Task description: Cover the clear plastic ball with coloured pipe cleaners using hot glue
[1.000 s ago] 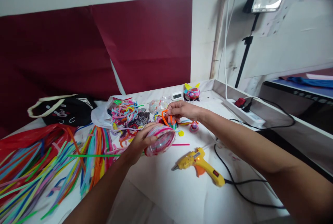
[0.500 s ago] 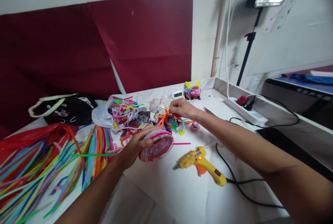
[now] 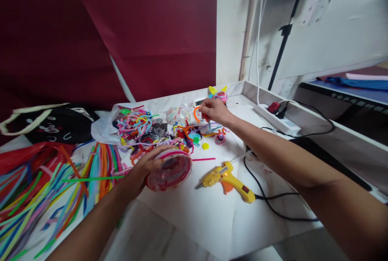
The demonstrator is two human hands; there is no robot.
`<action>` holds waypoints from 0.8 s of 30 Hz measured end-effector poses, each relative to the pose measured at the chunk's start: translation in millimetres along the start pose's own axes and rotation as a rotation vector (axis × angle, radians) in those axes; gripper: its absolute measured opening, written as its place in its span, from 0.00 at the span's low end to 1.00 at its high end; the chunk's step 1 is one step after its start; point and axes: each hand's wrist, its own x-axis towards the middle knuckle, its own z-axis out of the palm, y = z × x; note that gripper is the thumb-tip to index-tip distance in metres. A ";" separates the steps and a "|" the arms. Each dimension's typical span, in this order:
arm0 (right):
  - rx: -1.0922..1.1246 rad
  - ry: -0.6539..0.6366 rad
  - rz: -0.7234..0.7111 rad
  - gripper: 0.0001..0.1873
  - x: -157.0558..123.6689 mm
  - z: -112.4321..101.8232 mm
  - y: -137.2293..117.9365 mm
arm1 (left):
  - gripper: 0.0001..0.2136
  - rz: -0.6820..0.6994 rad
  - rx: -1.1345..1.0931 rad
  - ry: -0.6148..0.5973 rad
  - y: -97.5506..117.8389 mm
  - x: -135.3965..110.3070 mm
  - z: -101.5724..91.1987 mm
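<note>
My left hand (image 3: pixel 142 170) is wrapped round a clear round plastic container (image 3: pixel 169 170) wound with pink and red pipe cleaners, holding it just above the white table (image 3: pixel 212 220). My right hand (image 3: pixel 214 111) reaches to the far side of the table and pinches a curved orange pipe cleaner (image 3: pixel 196 113) lifted from the heap of short coloured pipe cleaner pieces (image 3: pixel 151 129). A small decorated toy with yellow ears (image 3: pixel 218 93) stands right behind that hand.
A yellow glue gun (image 3: pixel 226 178) lies right of the container, its black cord (image 3: pixel 273 204) running right. Long coloured pipe cleaners (image 3: pixel 45 196) cover the left side over a red bag. A black tote bag (image 3: pixel 48 125) sits back left, a power strip (image 3: pixel 277 119) on the right ledge.
My right hand has moved farther back and up with the orange pipe cleaner. My left hand has lowered the container slightly and to the left. The camera view has tilted down.
</note>
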 end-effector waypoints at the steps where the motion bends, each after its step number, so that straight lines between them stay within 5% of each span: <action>1: 0.010 -0.021 0.001 0.07 -2.6 -0.2 1.3 | 0.29 -0.036 -0.007 -0.001 0.4 1.3 -1.2; 8: 0.086 -0.118 0.018 0.08 -17.7 -6.9 1.9 | 0.23 -0.015 0.216 0.120 8.3 -0.5 -11.7; 11: 0.103 -0.163 -0.014 0.07 -25.7 -9.1 -0.6 | 0.25 -0.070 0.015 0.013 9.8 -5.2 -9.0; 16: 0.061 -0.264 -0.154 0.07 -46.9 -3.8 -12.0 | 0.22 0.062 -0.324 -0.069 14.3 -2.2 19.4; 24: -0.184 -0.302 -0.444 0.07 -74.5 0.7 -33.3 | 0.16 0.099 -0.473 0.048 14.9 7.8 51.9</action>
